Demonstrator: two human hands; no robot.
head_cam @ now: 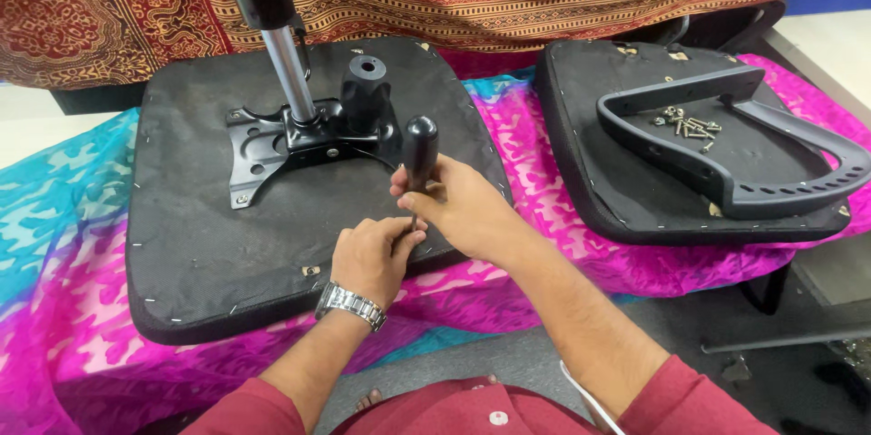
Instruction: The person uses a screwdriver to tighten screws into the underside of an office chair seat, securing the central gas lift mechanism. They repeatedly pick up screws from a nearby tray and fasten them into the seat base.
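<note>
Gripping the screwdriver [419, 156] upright, my right hand [463, 213] is closed round its shaft just below the black handle; my left hand [370, 258] sits right beneath it, fingers curled at the tip, which they hide; the tool stands on the near edge of the upturned seat [209, 244], in front of the metal plate [272, 149] and gas post [290, 72]; well off to my right lies an armrest [735, 149] with loose screws [688, 124] on a second cushion [599, 190].
</note>
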